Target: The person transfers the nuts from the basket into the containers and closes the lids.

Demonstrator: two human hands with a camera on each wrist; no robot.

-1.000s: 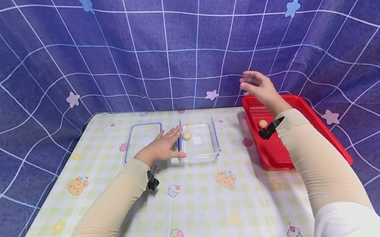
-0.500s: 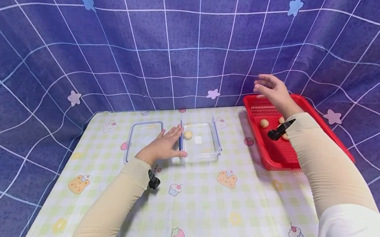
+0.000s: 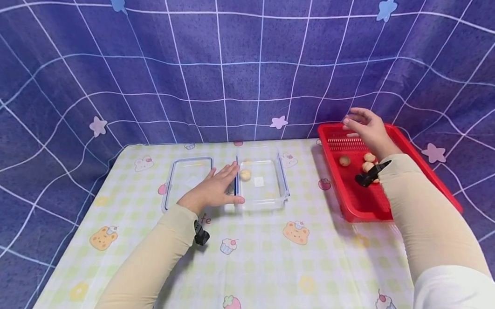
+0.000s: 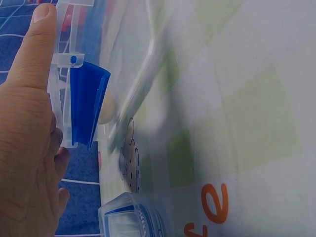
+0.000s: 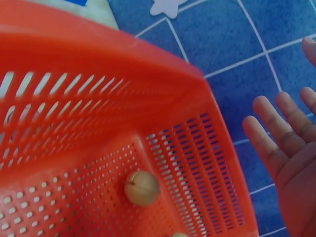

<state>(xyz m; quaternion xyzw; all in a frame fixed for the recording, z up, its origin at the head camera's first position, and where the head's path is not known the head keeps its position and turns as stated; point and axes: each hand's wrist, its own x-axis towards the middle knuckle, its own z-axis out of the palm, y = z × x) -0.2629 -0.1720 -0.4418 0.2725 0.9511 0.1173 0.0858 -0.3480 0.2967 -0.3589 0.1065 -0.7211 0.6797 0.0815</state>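
Observation:
My left hand (image 3: 214, 187) lies with fingers stretched along the left side of a clear plastic food container (image 3: 266, 203) with blue-edged sides. In the left wrist view, its fingers touch the container beside a blue latch flap (image 4: 88, 106). One round tan nut, like a walnut (image 3: 245, 175), sits inside at the left. Above the far-left part of a red slotted basket (image 3: 345, 211) hovers my right hand (image 3: 368, 131), fingers loosely bent and holding nothing. Several similar nuts (image 3: 369, 157) lie in the basket; one nut (image 5: 142, 188) shows near a corner in the right wrist view.
A clear lid (image 3: 188, 163) with a blue-grey seal lies flat left of the container, partly behind my left hand. The checked tablecloth (image 3: 266, 277) spreads across the front. A blue grid-patterned curtain (image 3: 234, 79) hangs right behind the table.
My right hand has moved rightward and down over the basket, and more nuts have come into sight beneath the wrist. The left hand stays at the container.

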